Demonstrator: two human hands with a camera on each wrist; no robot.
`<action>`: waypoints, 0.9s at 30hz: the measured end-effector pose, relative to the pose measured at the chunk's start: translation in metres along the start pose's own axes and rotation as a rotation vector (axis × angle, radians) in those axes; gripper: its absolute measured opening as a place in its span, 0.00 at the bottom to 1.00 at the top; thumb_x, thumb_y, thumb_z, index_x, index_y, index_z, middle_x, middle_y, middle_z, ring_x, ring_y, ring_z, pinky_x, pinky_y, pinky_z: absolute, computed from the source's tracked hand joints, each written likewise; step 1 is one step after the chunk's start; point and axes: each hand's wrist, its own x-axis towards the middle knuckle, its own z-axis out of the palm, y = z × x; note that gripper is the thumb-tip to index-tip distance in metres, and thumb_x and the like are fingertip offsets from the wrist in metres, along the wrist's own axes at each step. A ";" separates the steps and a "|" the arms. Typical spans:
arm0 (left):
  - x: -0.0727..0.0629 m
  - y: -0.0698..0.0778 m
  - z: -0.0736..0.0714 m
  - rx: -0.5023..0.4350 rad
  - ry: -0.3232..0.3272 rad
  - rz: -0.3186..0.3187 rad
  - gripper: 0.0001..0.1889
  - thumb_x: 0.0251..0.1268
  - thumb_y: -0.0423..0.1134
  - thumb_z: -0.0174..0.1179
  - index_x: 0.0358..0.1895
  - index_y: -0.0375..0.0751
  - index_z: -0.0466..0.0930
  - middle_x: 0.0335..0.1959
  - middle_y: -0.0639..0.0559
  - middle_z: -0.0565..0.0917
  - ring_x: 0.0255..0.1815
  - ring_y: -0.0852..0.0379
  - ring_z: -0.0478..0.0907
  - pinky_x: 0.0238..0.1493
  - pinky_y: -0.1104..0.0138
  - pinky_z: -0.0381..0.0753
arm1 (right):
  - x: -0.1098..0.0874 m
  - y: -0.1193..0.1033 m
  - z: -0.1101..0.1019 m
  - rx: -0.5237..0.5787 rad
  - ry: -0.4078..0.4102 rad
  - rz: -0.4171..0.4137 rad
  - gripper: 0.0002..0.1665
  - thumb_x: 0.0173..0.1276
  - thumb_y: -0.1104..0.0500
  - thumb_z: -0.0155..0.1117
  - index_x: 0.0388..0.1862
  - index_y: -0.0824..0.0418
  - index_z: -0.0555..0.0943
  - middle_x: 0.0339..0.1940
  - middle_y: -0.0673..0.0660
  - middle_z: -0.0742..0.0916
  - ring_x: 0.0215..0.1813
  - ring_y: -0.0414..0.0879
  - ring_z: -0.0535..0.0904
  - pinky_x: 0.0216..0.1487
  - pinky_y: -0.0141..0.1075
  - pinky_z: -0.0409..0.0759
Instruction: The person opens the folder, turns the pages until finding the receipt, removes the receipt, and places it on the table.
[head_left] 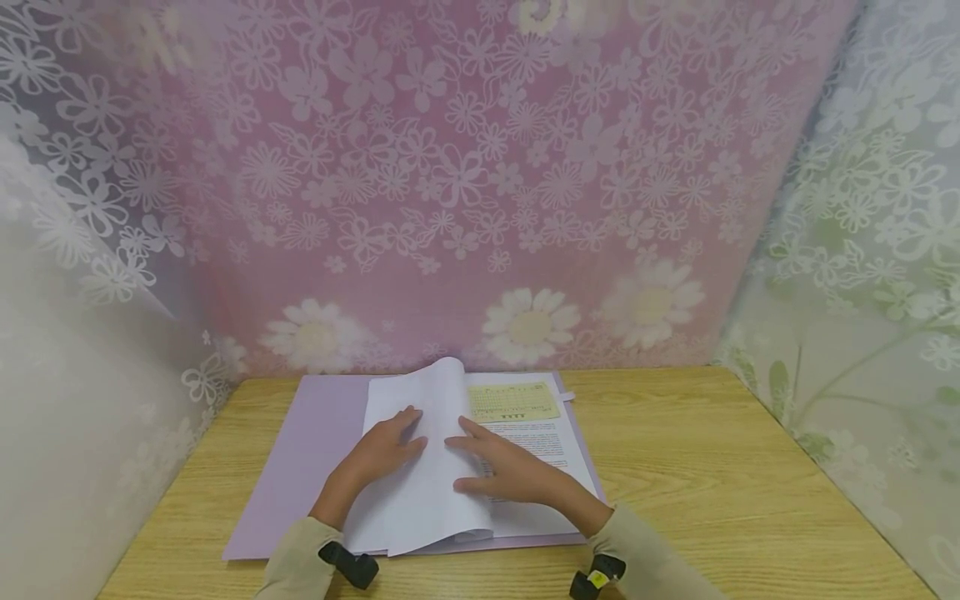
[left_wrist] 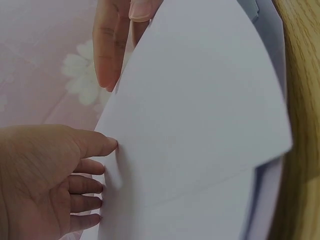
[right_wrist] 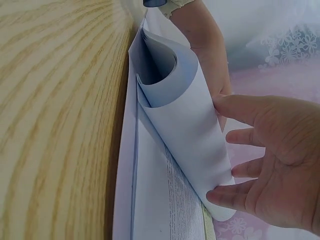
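Observation:
A lilac folder [head_left: 288,467] lies open on the table, holding a stack of paper. A white sheet [head_left: 420,508] is bent over to the left in a rounded curl, its blank side up. My left hand [head_left: 378,450] touches the sheet left of the curl, its fingertips on the paper [left_wrist: 195,115] in the left wrist view. Against the curl's right side rest the spread fingers of my right hand [head_left: 513,471]. From the right wrist view, more than one layer shows in the rolled paper [right_wrist: 185,115]. A printed page [head_left: 536,517] lies partly covered underneath.
A pale yellow printed slip [head_left: 517,400] lies on the upper part of the printed page. A small white tab [head_left: 567,397] sticks out at the folder's right edge. The wooden table [head_left: 690,483] meets flowered cloth [head_left: 480,200] at its back and sides.

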 end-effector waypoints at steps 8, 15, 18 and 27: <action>0.002 -0.001 0.002 0.015 0.005 -0.005 0.29 0.74 0.43 0.60 0.74 0.37 0.70 0.78 0.36 0.66 0.80 0.35 0.61 0.77 0.42 0.61 | 0.000 -0.001 -0.001 0.016 -0.018 0.008 0.40 0.73 0.42 0.65 0.78 0.54 0.67 0.84 0.64 0.59 0.83 0.60 0.59 0.77 0.58 0.65; 0.002 0.000 0.002 0.001 -0.001 -0.017 0.28 0.75 0.43 0.60 0.74 0.37 0.70 0.78 0.37 0.65 0.80 0.36 0.60 0.78 0.43 0.61 | -0.001 -0.001 0.000 0.030 -0.029 0.021 0.39 0.71 0.43 0.67 0.77 0.54 0.70 0.83 0.61 0.64 0.83 0.56 0.60 0.79 0.54 0.64; 0.002 0.001 0.001 -0.004 0.002 -0.020 0.28 0.75 0.43 0.60 0.74 0.38 0.70 0.78 0.37 0.65 0.80 0.36 0.60 0.78 0.43 0.60 | 0.000 -0.001 0.003 0.022 -0.036 0.017 0.37 0.71 0.43 0.68 0.75 0.54 0.73 0.82 0.58 0.66 0.82 0.54 0.61 0.79 0.53 0.64; 0.002 0.000 0.001 -0.007 0.017 0.007 0.28 0.75 0.43 0.60 0.73 0.36 0.70 0.77 0.36 0.66 0.80 0.36 0.61 0.78 0.43 0.61 | 0.004 0.000 0.006 -0.043 -0.050 -0.017 0.34 0.69 0.44 0.69 0.71 0.55 0.77 0.80 0.55 0.69 0.81 0.53 0.63 0.79 0.52 0.65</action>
